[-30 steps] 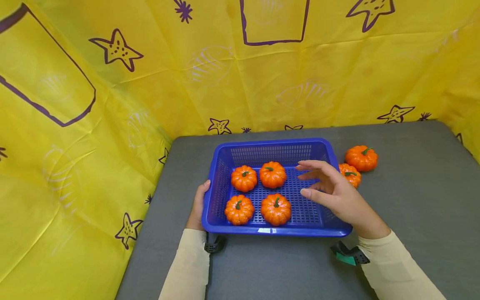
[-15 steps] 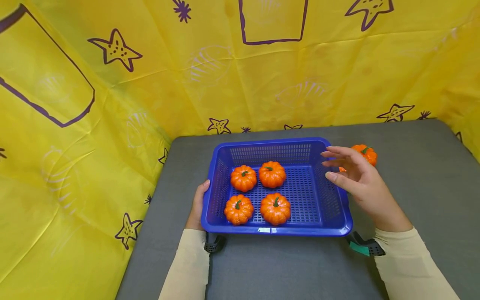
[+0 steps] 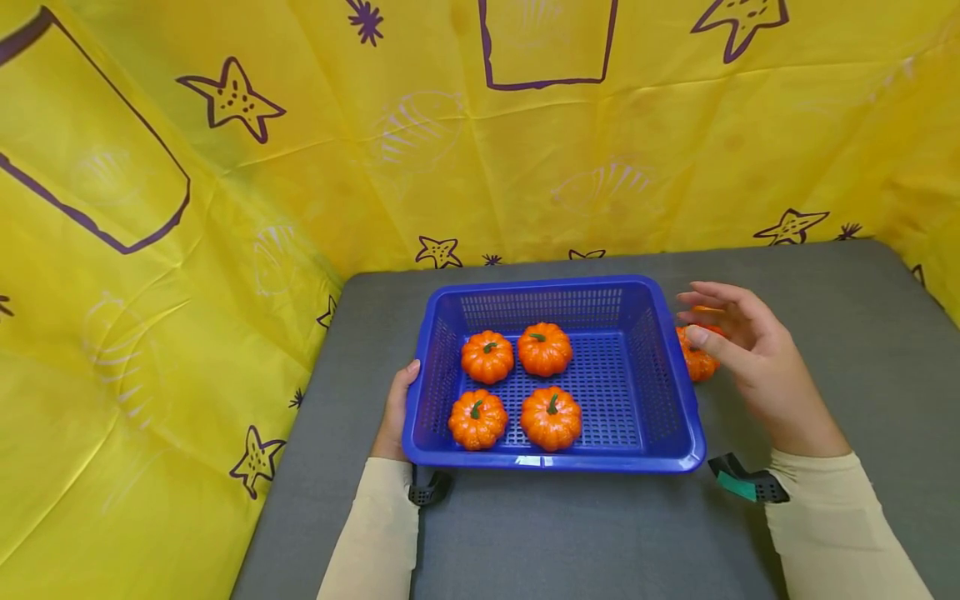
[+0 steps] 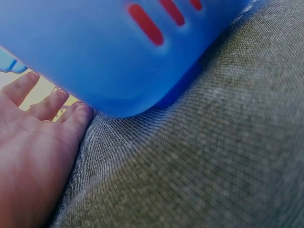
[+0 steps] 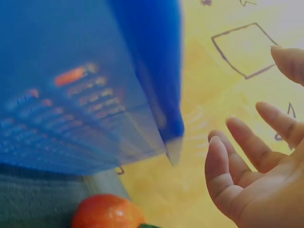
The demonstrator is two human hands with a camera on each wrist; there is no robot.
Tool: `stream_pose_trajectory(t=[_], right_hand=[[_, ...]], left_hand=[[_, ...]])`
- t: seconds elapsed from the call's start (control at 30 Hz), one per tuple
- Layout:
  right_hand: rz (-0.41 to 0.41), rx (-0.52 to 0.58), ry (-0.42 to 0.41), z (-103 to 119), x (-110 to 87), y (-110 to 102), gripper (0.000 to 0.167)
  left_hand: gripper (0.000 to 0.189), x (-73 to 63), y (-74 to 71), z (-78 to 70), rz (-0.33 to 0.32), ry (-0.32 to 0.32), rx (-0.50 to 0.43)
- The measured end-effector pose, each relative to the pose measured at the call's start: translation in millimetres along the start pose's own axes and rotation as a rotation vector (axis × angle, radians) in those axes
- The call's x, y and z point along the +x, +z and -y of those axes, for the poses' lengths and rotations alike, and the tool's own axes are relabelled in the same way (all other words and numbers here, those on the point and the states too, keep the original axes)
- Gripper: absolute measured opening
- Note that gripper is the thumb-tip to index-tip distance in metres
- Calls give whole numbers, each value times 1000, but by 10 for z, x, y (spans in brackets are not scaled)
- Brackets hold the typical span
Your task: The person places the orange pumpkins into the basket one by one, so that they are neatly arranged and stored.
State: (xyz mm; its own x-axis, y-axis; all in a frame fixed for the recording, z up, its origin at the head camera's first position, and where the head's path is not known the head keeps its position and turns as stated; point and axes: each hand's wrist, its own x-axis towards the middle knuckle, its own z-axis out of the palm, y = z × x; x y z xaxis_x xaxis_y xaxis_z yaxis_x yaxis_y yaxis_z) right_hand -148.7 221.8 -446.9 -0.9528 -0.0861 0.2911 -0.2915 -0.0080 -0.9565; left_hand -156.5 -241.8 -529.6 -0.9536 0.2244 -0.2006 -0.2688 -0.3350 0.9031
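A blue plastic basket (image 3: 600, 462) with slotted walls stands on the grey table, several small orange pumpkins (image 3: 551, 418) with green stems inside it. My left hand (image 3: 392, 417) rests against the basket's left side, thumb at the rim. In the left wrist view its fingers (image 4: 45, 104) stretch out beside the blue wall. Beyond the basket's right side, my right hand (image 3: 765, 367) hovers with fingers loosely bent and parted, holding nothing. It partly covers an orange pumpkin (image 3: 696, 364) just outside the basket; a second one behind is mostly hidden.
The grey table (image 3: 562, 533) extends around the basket. Yellow cloth (image 3: 510, 183) printed with starfish hangs behind it and along the left side. A black strap device (image 3: 750, 483) with green tape sits at my right wrist.
My right hand has moved rightward from above the basket's right part, past its rim, to the pumpkins outside. My left hand, the basket and the pumpkins in it stay put.
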Motion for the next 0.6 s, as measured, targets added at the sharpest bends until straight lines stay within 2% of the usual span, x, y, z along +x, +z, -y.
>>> stream_pose_trajectory(t=[0.33, 0.6], right_hand=[[-87, -83, 40, -137, 40, -123, 48], [-114, -256, 93, -361, 71, -205, 49]], left_hand=[[76, -1, -20, 3, -11, -18, 1], [76, 0, -19, 8, -11, -23, -6]])
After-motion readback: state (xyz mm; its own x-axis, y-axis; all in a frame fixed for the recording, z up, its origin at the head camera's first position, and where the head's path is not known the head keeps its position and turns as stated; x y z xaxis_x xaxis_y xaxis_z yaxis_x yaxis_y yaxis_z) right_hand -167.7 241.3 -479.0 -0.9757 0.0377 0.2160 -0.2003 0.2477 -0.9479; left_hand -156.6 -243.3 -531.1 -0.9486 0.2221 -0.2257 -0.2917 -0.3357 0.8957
